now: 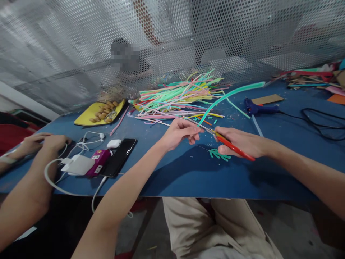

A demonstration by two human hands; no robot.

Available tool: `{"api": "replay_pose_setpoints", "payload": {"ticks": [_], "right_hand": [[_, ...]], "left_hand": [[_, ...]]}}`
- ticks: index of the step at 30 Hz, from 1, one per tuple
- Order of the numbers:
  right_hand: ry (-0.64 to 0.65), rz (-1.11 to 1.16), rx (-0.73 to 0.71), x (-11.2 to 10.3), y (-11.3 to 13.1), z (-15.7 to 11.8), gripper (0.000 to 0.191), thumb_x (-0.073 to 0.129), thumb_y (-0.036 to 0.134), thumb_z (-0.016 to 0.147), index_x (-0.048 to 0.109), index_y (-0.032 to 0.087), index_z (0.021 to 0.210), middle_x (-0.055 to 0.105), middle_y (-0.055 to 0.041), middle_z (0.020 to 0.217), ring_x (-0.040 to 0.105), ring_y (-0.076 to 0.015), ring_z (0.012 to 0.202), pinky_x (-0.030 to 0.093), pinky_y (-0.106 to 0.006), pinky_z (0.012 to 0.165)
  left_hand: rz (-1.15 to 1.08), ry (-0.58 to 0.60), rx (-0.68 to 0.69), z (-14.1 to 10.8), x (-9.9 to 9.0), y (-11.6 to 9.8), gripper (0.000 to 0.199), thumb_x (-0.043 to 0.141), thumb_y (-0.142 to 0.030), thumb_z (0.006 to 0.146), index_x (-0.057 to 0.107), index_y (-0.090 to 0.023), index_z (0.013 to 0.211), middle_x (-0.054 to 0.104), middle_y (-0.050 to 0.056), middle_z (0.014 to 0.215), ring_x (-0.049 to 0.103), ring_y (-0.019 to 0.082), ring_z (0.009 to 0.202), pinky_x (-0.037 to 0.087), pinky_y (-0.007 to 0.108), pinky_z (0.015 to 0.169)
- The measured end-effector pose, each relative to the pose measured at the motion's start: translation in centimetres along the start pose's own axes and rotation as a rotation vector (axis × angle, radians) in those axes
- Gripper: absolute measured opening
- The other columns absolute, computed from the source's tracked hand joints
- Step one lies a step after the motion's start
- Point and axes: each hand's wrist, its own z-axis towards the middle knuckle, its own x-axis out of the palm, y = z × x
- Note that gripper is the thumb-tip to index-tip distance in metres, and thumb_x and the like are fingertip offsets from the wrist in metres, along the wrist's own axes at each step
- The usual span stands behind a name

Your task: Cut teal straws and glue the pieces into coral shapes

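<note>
At the middle of the bench (172,176), I hold a green fuzzy stem (229,94) in my left hand (182,132); that grip is pinched together on the stem's lower end, and the free length arcs up and to the right. My right hand (239,138) is clamped around the red-handled scissors (234,146), with the blades at the stem, just beside the left fingertips. I cannot tell whether the blades are apart or together.

A branching green piece (219,154) lies beneath the right hand. Beyond the hands are short green offcuts (215,121) and a heap of coloured stems (178,93).

Step in hand, as I judge it: cutting the stem near its held end. Next move: it calls for a steady left grip, fingertips clear of the cutting line, and a controlled squeeze on the handles.
</note>
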Motion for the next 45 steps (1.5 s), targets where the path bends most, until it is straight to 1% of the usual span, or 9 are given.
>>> {"api": "replay_pose_setpoints", "payload": {"ticks": [5,11,23,28,32,35,37,41,45], "right_hand": [[-0.022,-0.019,-0.004,0.5,0.1,0.1,0.049,0.048,0.071,0.094,0.046,0.023,0.08,0.053,-0.0058,0.09,0.05,-0.0209,0.074,0.042,-0.037,0.074],[-0.112,0.037,0.137,1.4,0.6,0.3,0.051,0.066,0.07,0.082,0.045,0.024,0.088,0.055,-0.0018,0.082,0.048,-0.0184,0.067,0.042,-0.034,0.066],[-0.161,0.132,0.029,3.4,-1.3,1.1,0.035,0.052,0.051,0.098,0.034,0.025,0.083,0.049,0.0038,0.074,0.039,-0.0135,0.063,0.037,-0.03,0.062],[-0.175,0.168,0.103,2.7,-0.6,1.4,0.037,0.057,0.056,0.093,0.04,0.024,0.085,0.05,0.0037,0.075,0.042,-0.0137,0.064,0.038,-0.03,0.061],[-0.298,0.134,0.226,1.8,-0.7,1.8,0.037,0.062,0.056,0.088,0.046,0.023,0.085,0.053,0.0025,0.073,0.046,-0.0154,0.065,0.039,-0.03,0.061],[-0.491,-0.072,0.269,1.1,-2.1,2.0,0.029,0.068,0.046,0.083,0.051,0.023,0.087,0.063,-0.0028,0.082,0.054,-0.0184,0.07,0.039,-0.031,0.064],[-0.547,-0.227,0.277,0.5,-3.5,2.0,0.025,0.067,0.042,0.082,0.056,0.023,0.092,0.068,-0.0059,0.091,0.059,-0.0213,0.075,0.039,-0.032,0.066],[-0.396,-0.326,0.361,-0.4,-6.8,1.9,0.023,0.063,0.043,0.086,0.059,0.023,0.097,0.073,-0.007,0.09,0.065,-0.0247,0.076,0.042,-0.033,0.064],[-0.347,-0.436,0.223,-1.0,-9.0,2.1,0.019,0.063,0.035,0.084,0.061,0.021,0.097,0.073,-0.0118,0.106,0.067,-0.0291,0.095,0.048,-0.036,0.076]], "left_hand": [[0.02,0.01,0.016,0.0,0.0,0.0,0.028,0.084,-0.042,0.077,0.082,-0.015,0.084,0.072,0.004,0.064,0.06,0.009,0.048,0.048,0.021,0.047],[0.006,-0.04,0.03,0.1,0.0,0.1,0.028,0.086,-0.043,0.073,0.081,-0.016,0.079,0.07,0.003,0.061,0.058,0.009,0.047,0.048,0.022,0.047],[-0.034,-0.073,0.041,0.3,0.0,0.0,0.027,0.086,-0.039,0.071,0.079,-0.014,0.078,0.068,0.001,0.059,0.051,0.006,0.043,0.039,0.018,0.04],[-0.027,-0.068,0.064,0.4,-0.1,-0.2,0.03,0.086,-0.042,0.074,0.077,-0.014,0.08,0.069,0.001,0.064,0.052,0.005,0.046,0.043,0.018,0.043],[0.005,-0.216,0.171,1.1,-0.3,0.3,0.035,0.084,-0.047,0.078,0.076,-0.016,0.093,0.075,0.003,0.081,0.055,0.005,0.052,0.043,0.017,0.046],[0.015,-0.338,0.229,1.8,-0.7,1.0,0.037,0.085,-0.048,0.077,0.075,-0.019,0.099,0.078,0.005,0.089,0.057,0.005,0.055,0.043,0.017,0.048],[-0.006,-0.394,0.267,2.2,-1.0,1.3,0.035,0.085,-0.046,0.078,0.076,-0.019,0.099,0.078,0.005,0.09,0.057,0.005,0.055,0.043,0.018,0.047],[-0.081,-0.615,0.415,2.4,-1.6,1.0,0.028,0.081,-0.045,0.083,0.073,-0.02,0.094,0.078,0.003,0.094,0.053,0.002,0.049,0.039,0.017,0.042],[-0.144,-0.765,0.512,2.2,-2.2,0.0,0.025,0.08,-0.044,0.084,0.07,-0.021,0.089,0.077,0.0,0.092,0.046,0.0,0.043,0.033,0.017,0.038]]}}
